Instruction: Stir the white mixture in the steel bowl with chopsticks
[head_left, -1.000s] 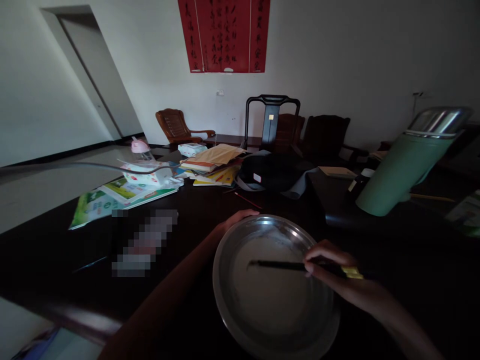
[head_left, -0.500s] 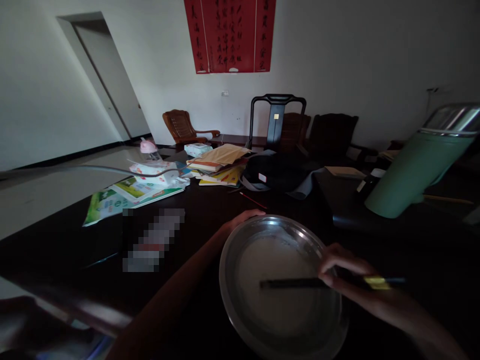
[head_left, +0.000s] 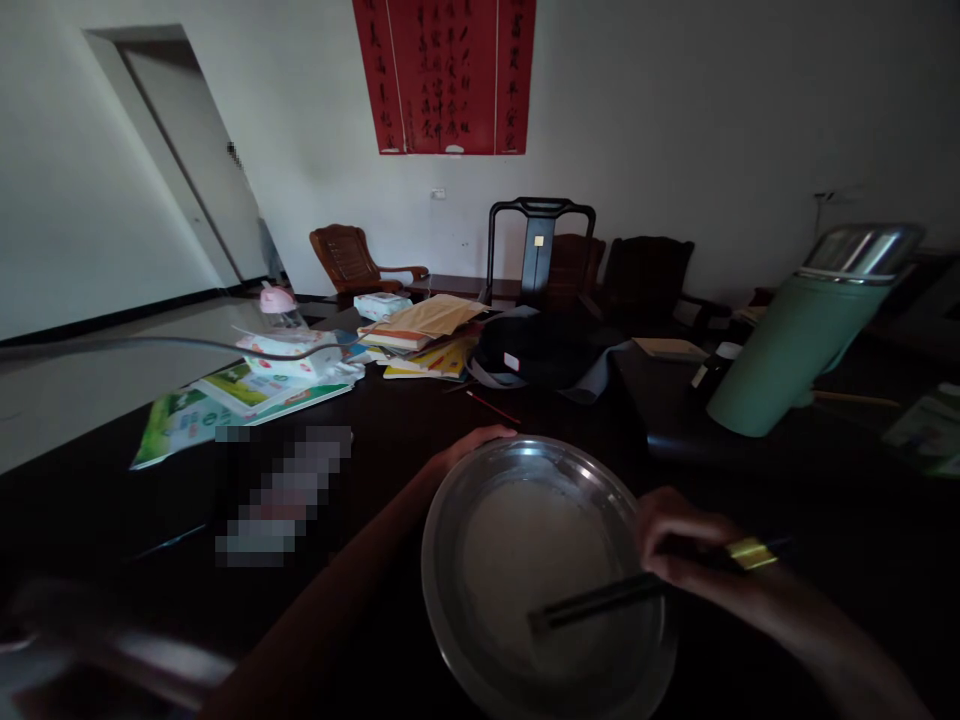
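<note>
A wide steel basin (head_left: 450, 520) holding a pale whitish mixture (head_left: 525, 540) sits on the dark table in front of me. My left hand (head_left: 469, 442) grips the basin's far left rim. My right hand (head_left: 679, 555) is closed around a pair of dark chopsticks (head_left: 592, 603) with a gold band at the top. Their tips reach down into the mixture near the basin's front.
A green thermos (head_left: 802, 335) with a steel top stands at the right. Books and papers (head_left: 420, 340), a black bag (head_left: 540, 350), green printed sheets (head_left: 225, 405) and a pink-lidded bottle (head_left: 277, 303) lie behind the basin. Wooden chairs (head_left: 540, 250) line the far wall.
The chopsticks' tips have swept from the basin's middle toward its front, now angled down-left. My right hand shifted slightly right and lower. My left hand stayed on the rim.
</note>
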